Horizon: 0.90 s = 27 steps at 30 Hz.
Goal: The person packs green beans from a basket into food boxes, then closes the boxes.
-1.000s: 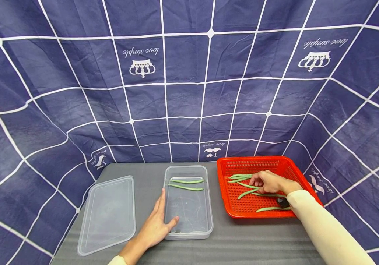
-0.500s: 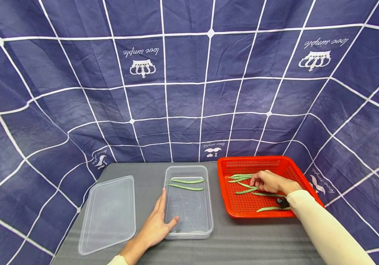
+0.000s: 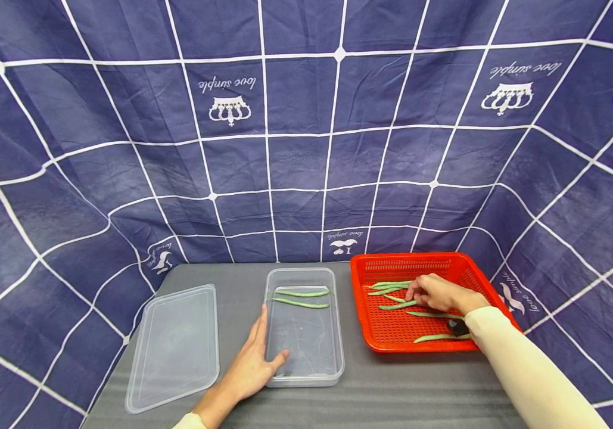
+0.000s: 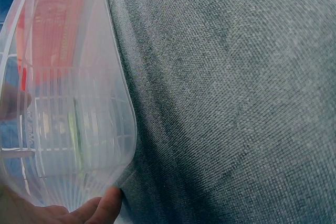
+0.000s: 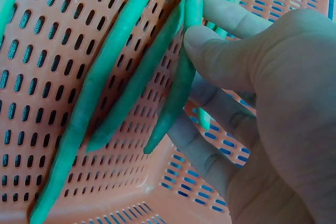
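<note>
1 green bean [image 5: 180, 85] pinched in right grip [image 3: 437, 293], red basket [image 3: 392, 333], bench [image 3: 419, 393] far-right corner; left grip [image 3: 252, 362] wide at clear container [image 3: 306, 339].

Head view: bright, even light is falling on the blue, white-gridded cloth backdrop [image 3: 295, 161], its edges stretching. Left wrist: shadow is darkening the grey woven cloth [image 4: 236, 103] beside the translucent rectangular plastic container [image 4: 100, 124]. Right wrist — cyan cast is tinting slender green beans [image 5: 94, 88].
</note>
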Available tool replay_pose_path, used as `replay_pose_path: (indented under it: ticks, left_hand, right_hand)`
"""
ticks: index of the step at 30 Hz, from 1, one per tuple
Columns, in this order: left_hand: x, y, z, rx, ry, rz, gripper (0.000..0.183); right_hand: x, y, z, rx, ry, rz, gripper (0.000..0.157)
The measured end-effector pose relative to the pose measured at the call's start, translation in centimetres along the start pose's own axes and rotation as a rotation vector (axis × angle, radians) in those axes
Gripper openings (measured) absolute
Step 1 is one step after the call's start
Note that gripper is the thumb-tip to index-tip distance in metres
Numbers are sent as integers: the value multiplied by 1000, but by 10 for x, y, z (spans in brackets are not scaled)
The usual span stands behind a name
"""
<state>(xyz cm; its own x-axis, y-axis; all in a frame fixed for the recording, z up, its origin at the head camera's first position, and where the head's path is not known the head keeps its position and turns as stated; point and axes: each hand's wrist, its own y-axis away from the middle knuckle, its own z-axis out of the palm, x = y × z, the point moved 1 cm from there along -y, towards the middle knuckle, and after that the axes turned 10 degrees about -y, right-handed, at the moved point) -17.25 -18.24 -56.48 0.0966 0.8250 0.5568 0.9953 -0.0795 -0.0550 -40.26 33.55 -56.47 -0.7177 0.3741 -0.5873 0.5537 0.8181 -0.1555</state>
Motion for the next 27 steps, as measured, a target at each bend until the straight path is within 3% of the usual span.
replay_pose_path:
  ticks: [4, 12, 16, 20, 23, 27]
  left_hand:
    - [0, 0, 0, -1, 1, 3, 121]
    - [0, 0, 0, -6, 10, 3, 121]
    - [0, -1, 0, 1, 6, 7, 121]
    - [-1, -1, 1, 7, 3, 10, 121]
    - [-1, -1, 1, 4, 1, 7, 121]
    - [0, 0, 0, 2, 1, 5, 121]
  right_hand:
    - [19, 3, 1, 7, 17, 20, 39]
    - [18, 5, -1, 59, 81, -13, 39]
    - [-13, 0, -9, 65, 72, 1, 39]
    - [-54, -8, -15, 64, 80, 107, 41]
    - [-68, -12, -17, 52, 96, 170, 42]
    - [-73, -15, -18, 60, 93, 176, 40]
